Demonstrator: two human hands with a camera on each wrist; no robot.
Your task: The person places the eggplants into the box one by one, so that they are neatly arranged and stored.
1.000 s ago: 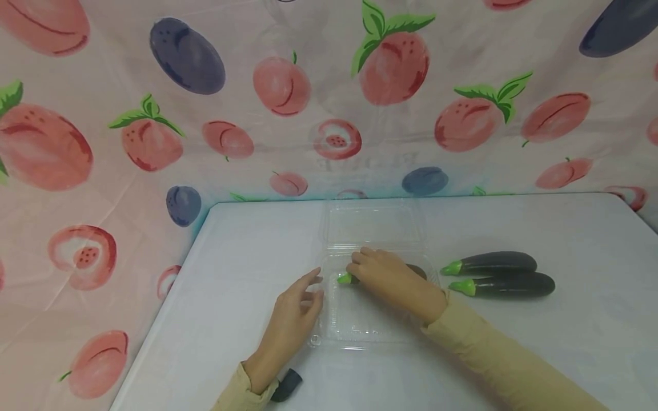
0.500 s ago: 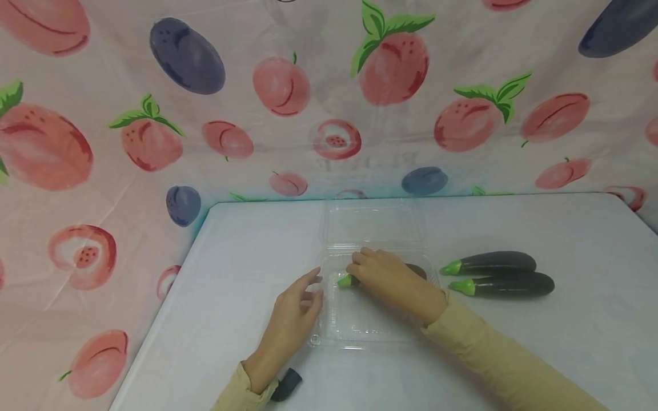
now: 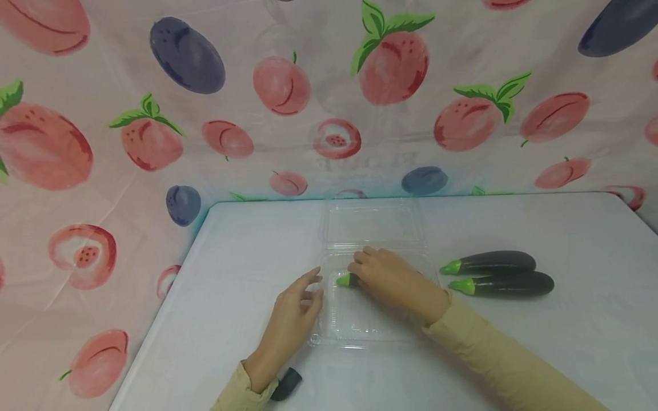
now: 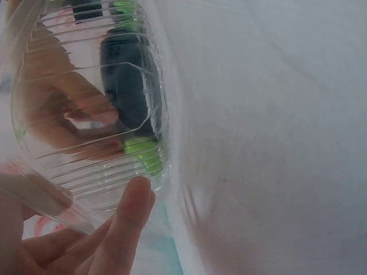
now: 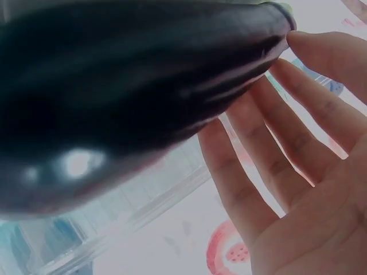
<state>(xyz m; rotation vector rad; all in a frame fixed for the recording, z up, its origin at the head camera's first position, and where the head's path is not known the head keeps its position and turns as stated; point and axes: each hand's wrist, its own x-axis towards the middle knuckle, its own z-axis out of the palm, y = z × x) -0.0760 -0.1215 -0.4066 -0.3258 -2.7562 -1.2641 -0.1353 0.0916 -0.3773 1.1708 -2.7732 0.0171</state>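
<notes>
An eggplant lies across the clear plastic clamshell container, its green stem end pointing left. My right hand covers most of it from above. In the right wrist view, the thumb and fingertips hold the dark eggplant near its neck. At the container's left side is my left hand, with loosely bent fingers. The left wrist view shows a straight finger touching the clear wall, with the eggplant visible through the plastic.
Two more eggplants, a rear one and a front one, lie on the white table right of the container. The open lid lies toward the back wall. A small dark object is beside the left sleeve.
My right hand has shifted slightly right, and the eggplant's rounded end, visible earlier, is now mostly hidden behind it. The left hand has stayed in place.
</notes>
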